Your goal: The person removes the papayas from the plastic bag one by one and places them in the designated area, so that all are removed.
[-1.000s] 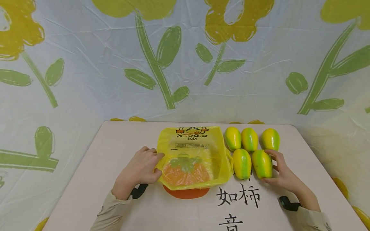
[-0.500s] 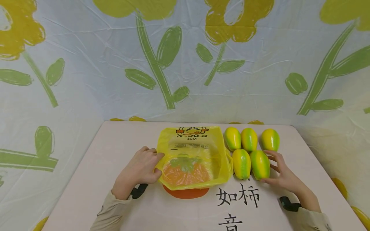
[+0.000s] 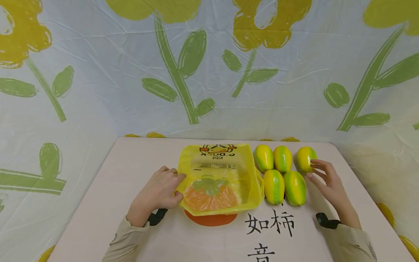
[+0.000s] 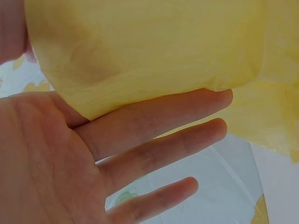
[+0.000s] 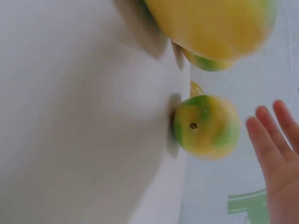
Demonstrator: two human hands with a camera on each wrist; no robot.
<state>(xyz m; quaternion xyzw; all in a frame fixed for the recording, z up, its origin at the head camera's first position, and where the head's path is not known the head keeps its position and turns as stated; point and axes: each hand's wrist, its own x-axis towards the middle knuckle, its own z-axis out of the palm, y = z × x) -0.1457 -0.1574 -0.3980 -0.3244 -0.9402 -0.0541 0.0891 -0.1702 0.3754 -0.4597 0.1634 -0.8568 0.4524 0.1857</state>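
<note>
A yellow plastic bag (image 3: 216,171) with a printed duck logo lies flat in the middle, its handle loop toward the mangoes. At its left edge my left hand (image 3: 162,189) holds the bag's rim; in the left wrist view the film (image 4: 149,51) lies between thumb and fingers. Several yellow-green mangoes stand right of the bag. My right hand (image 3: 330,185) is beside the far right mango (image 3: 306,159), fingertips right at its side, not curled round it. In the right wrist view those fingers (image 5: 275,140) are spread near a mango (image 5: 205,126).
Two mangoes stand at the back, one of them (image 3: 283,159) close to the bag, with a front pair, including a near mango (image 3: 295,188), before them. The pale table (image 3: 203,247) bears a printed persimmon and black characters (image 3: 270,222). A flowered cloth (image 3: 229,72) hangs behind.
My right hand pushed the front right mango slightly left against its neighbour, let go of it, then moved back and right to the far right mango. The left hand and bag stayed put.
</note>
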